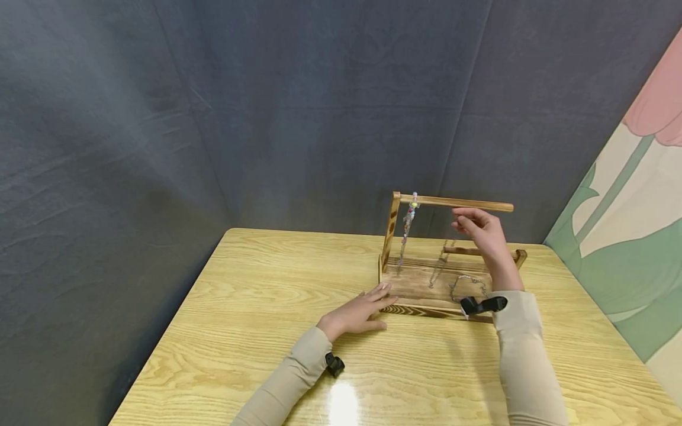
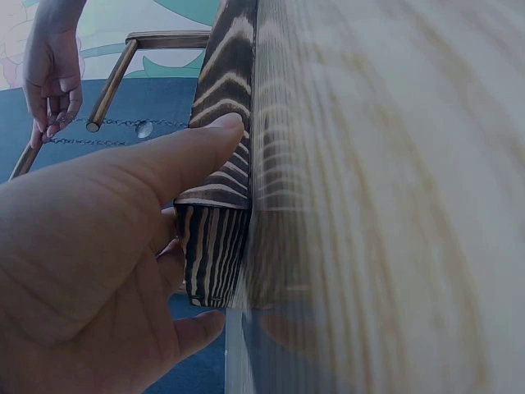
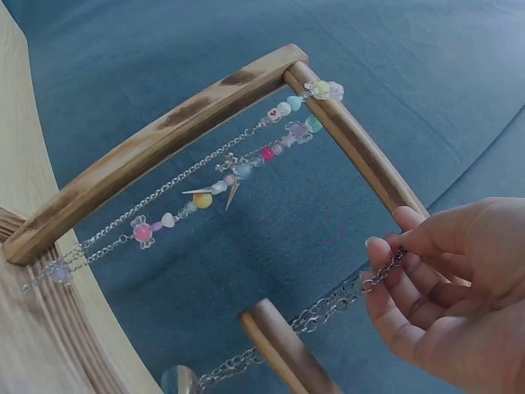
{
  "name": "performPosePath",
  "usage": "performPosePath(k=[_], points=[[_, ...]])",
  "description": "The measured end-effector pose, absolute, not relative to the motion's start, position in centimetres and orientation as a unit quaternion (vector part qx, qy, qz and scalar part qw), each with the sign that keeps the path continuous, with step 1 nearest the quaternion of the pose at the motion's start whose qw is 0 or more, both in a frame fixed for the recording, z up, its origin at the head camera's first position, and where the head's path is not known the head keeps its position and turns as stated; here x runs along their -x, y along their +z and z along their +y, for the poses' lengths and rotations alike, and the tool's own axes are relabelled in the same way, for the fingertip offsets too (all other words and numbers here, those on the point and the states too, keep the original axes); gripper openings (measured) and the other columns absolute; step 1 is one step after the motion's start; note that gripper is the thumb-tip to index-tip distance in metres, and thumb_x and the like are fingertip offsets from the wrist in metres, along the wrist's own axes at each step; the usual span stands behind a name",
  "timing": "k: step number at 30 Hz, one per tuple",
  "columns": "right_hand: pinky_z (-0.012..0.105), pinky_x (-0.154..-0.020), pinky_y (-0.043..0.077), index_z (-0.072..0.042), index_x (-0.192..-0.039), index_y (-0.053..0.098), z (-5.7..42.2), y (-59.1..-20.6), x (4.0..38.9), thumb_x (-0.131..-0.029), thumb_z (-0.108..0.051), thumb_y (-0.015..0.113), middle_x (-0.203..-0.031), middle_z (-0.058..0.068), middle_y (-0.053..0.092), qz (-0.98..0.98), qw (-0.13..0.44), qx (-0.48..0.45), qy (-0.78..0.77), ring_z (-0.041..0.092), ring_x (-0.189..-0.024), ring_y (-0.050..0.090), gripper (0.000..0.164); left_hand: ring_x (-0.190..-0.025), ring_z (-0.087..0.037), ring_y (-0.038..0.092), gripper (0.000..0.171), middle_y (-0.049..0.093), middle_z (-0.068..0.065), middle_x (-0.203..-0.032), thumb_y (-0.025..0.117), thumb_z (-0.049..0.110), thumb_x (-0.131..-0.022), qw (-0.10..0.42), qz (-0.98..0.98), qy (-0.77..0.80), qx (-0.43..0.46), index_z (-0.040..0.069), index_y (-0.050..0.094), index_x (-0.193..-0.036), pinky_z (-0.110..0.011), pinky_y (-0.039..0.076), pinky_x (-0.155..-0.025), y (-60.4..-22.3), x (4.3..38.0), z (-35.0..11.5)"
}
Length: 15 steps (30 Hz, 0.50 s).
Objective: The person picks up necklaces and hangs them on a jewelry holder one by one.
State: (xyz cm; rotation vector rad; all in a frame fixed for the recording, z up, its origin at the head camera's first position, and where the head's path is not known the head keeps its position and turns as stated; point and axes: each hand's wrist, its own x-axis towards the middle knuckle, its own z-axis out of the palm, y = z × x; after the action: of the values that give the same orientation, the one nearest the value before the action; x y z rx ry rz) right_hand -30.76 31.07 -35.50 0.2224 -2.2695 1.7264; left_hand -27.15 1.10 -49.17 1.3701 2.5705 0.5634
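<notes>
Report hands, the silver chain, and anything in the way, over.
Right hand pinching silver chain necklace near upper bar; left hand touching tray corner. Chain hanging beside lower bar. Beaded necklace on upper bar by post, apart from right hand.

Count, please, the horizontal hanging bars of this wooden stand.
2: the upper bar, carrying the beaded necklace, and the lower bar, partly behind the right arm. No others show.
</notes>
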Motion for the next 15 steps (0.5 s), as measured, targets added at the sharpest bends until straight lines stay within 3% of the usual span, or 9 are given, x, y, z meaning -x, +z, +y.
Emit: performPosePath(k=[15], points=[[0.012, -0.074, 0.050, 0.000, -0.119, 0.058, 32.3, -35.3, 30.3, -0.096, -0.018, 0.052, -0.105, -0.003, 0.059, -0.790, 0.163, -0.070, 0.587, 0.000, -0.083, 0.061, 0.031, -0.144, -0.020, -0.001, 0.065, 0.002, -0.006, -0.157, 0.050, 0.037, -0.094, 0.088, 0.862, 0.196, -0.460, 0.020, 0.021, -0.150, -0.053, 0.019, -0.112, -49.2, 27.2, 1.1]])
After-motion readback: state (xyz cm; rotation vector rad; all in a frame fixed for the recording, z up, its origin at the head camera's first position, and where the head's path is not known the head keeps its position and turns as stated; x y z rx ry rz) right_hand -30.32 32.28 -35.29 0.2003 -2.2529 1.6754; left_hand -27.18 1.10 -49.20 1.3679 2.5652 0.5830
